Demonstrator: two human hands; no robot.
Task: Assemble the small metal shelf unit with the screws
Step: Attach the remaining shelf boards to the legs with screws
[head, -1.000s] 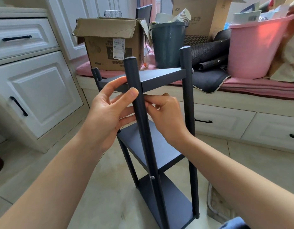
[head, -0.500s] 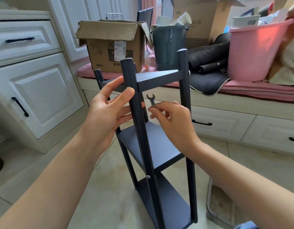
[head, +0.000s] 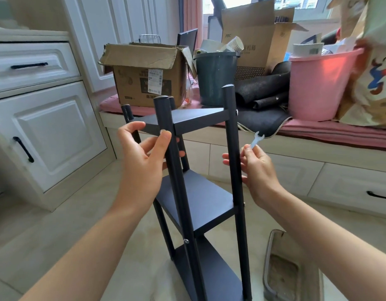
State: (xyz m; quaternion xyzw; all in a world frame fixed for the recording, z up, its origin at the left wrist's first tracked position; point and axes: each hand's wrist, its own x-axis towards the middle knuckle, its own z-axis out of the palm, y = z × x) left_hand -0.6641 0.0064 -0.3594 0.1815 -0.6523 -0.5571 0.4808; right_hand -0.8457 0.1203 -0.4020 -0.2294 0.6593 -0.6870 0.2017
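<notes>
While the left hand (head: 142, 161) cups the near post (head: 176, 181) to steady the shelf unit (head: 198, 196) standing on the floor, the right hand (head: 256, 168) pinches a small flat wrench (head: 256, 141) — seemingly ready for a screw — beside the right post (head: 234, 159).

I see the dark metal shelf unit (head: 200, 196) standing upright on the tiled floor (head: 57, 224), three shelves fixed between four round posts. My left hand (head: 142, 157) wraps loosely round the near-left post (head: 172, 166) just under the top shelf, thumb on its front. My right hand (head: 257, 168) sits just right of the near-right post (head: 235, 161), pinching a small flat wrench (head: 255, 140) that points upward. A screw head (head: 186, 241) shows low on the near-left post.
</notes>
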